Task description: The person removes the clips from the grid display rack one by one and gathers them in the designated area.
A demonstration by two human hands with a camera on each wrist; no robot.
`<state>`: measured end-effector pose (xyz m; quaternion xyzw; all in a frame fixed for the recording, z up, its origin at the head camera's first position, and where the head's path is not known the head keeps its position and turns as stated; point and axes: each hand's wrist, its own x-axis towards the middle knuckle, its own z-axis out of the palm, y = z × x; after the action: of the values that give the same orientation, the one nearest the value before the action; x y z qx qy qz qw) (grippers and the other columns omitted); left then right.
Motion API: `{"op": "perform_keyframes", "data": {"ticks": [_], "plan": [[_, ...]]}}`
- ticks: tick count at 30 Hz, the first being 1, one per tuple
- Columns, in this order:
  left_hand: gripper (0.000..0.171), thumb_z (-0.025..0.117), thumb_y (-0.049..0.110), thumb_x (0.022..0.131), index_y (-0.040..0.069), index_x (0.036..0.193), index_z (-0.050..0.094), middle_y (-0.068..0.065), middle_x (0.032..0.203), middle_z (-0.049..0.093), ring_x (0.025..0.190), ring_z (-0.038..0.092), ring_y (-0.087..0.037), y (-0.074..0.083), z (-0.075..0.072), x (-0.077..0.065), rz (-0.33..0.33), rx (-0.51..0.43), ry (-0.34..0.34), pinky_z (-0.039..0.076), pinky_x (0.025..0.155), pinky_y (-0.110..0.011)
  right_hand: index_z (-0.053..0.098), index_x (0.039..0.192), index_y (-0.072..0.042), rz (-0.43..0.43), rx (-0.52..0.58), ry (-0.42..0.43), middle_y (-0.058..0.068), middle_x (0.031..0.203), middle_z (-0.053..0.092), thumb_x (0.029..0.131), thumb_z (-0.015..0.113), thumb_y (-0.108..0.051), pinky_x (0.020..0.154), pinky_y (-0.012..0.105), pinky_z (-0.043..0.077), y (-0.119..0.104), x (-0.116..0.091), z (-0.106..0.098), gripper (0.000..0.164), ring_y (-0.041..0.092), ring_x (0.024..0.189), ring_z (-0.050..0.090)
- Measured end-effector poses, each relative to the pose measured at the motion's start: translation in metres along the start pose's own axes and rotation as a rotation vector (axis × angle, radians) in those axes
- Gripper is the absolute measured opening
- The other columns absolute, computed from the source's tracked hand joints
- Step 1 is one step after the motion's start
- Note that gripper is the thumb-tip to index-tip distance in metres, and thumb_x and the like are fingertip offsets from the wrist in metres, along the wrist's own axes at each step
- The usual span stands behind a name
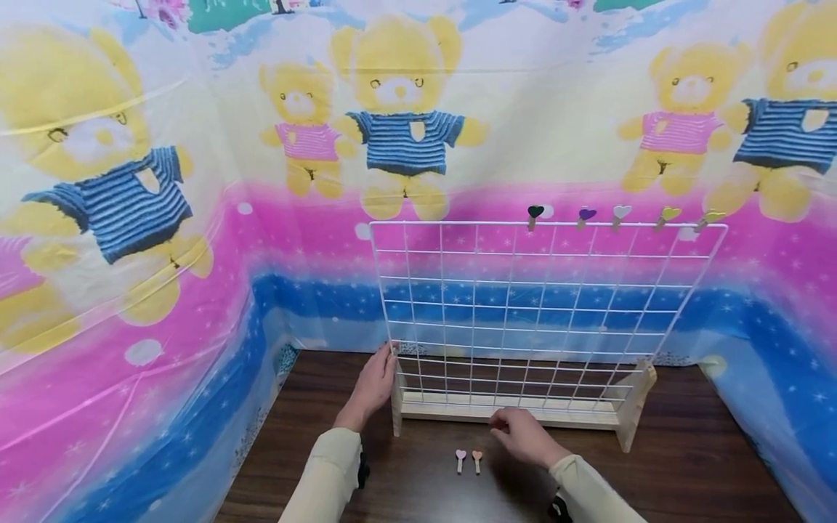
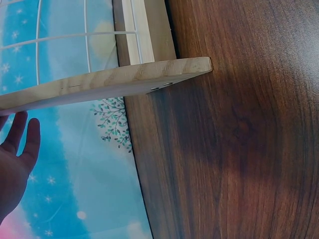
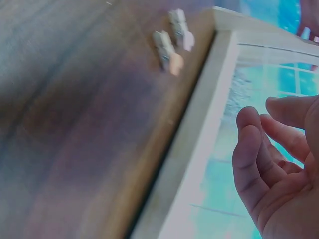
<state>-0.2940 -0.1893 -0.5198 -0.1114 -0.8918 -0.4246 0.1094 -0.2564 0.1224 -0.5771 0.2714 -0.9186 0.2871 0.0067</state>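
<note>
My left hand touches the left wooden end piece of a white wire grid rack, its fingers fairly straight against the wood. My right hand hovers in front of the rack's wooden base bar. Its fingers are loosely bent and nothing lies between thumb and fingertips in the right wrist view. Just left of it, two small wooden clothespins lie side by side on the table: a lilac heart clothespin and an orange heart clothespin.
Along the top wire of the grid sit several heart clothespins: dark green, purple, white and two yellow-green ones toward the right corner. The right wooden end piece stands on the dark wood table. Bear-print cloth hangs behind.
</note>
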Motion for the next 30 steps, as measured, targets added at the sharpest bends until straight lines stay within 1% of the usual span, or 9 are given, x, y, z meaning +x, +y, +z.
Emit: {"op": "perform_keyframes", "data": {"ticks": [4,7,9,14,19,22,25,30], "plan": [[0.037,0.037,0.018,0.104,0.008,0.139,0.045,-0.019,0.133,0.049,0.121,0.047,-0.034,0.0,-0.001,-0.001,-0.006,-0.008,-0.002,0.04,0.093,-0.053,0.068,0.092,-0.011,-0.022,-0.032,0.044,-0.004,0.086,0.061,0.086,0.067,-0.008,0.065,0.028,0.049,-0.006,0.0,-0.017,0.007,0.012,0.077,0.059],[0.037,0.037,0.017,0.104,0.008,0.138,0.045,-0.019,0.134,0.049,0.121,0.047,-0.033,0.001,-0.001,0.0,-0.007,-0.004,-0.001,0.04,0.094,-0.052,0.068,0.093,-0.011,-0.018,-0.035,0.059,-0.003,0.087,0.062,0.086,0.067,-0.009,0.062,0.027,0.048,-0.011,-0.001,-0.029,0.007,0.01,0.073,0.058],[0.036,0.037,0.017,0.104,0.009,0.138,0.046,-0.018,0.133,0.05,0.121,0.047,-0.033,0.001,-0.001,-0.001,-0.01,0.004,-0.001,0.04,0.093,-0.052,0.069,0.094,-0.011,-0.025,-0.052,0.073,-0.003,0.087,0.062,0.086,0.067,-0.01,0.061,0.025,0.047,-0.014,-0.002,-0.035,0.008,0.008,0.071,0.056],[0.036,0.038,0.015,0.103,0.008,0.138,0.045,-0.02,0.132,0.05,0.12,0.048,-0.035,0.002,-0.001,-0.001,0.004,0.016,-0.002,0.04,0.092,-0.053,0.069,0.094,-0.011,-0.052,-0.056,0.119,-0.004,0.087,0.062,0.084,0.069,-0.01,0.059,0.023,0.045,-0.02,-0.004,-0.049,0.01,0.005,0.068,0.053],[0.036,0.037,0.016,0.104,0.008,0.138,0.045,-0.02,0.132,0.05,0.121,0.047,-0.035,0.001,-0.001,-0.001,0.013,0.014,-0.003,0.04,0.093,-0.053,0.069,0.096,-0.012,-0.059,-0.035,0.123,-0.001,0.091,0.063,0.085,0.069,-0.01,0.058,0.022,0.045,-0.026,-0.008,-0.063,0.011,0.001,0.063,0.049],[0.036,0.037,0.017,0.104,0.009,0.138,0.045,-0.019,0.132,0.05,0.121,0.047,-0.034,0.001,0.0,0.0,0.007,0.02,-0.005,0.04,0.093,-0.052,0.069,0.096,-0.012,-0.072,-0.049,0.131,-0.002,0.091,0.063,0.086,0.069,-0.01,0.058,0.022,0.045,-0.03,-0.008,-0.073,0.011,-0.001,0.063,0.049],[0.036,0.037,0.017,0.104,0.009,0.138,0.045,-0.019,0.132,0.05,0.121,0.047,-0.034,0.0,0.0,0.0,0.008,0.024,-0.005,0.04,0.093,-0.052,0.068,0.097,-0.012,-0.08,-0.06,0.14,-0.001,0.092,0.063,0.086,0.068,-0.009,0.059,0.023,0.046,-0.035,-0.009,-0.087,0.011,0.001,0.065,0.051],[0.036,0.037,0.019,0.104,0.01,0.138,0.046,-0.017,0.133,0.05,0.122,0.047,-0.033,-0.001,0.0,0.001,-0.002,0.023,-0.002,0.039,0.095,-0.051,0.068,0.1,-0.012,-0.073,-0.095,0.148,-0.002,0.095,0.062,0.088,0.067,-0.011,0.064,0.025,0.05,-0.044,-0.011,-0.114,0.013,0.006,0.073,0.06]]}}
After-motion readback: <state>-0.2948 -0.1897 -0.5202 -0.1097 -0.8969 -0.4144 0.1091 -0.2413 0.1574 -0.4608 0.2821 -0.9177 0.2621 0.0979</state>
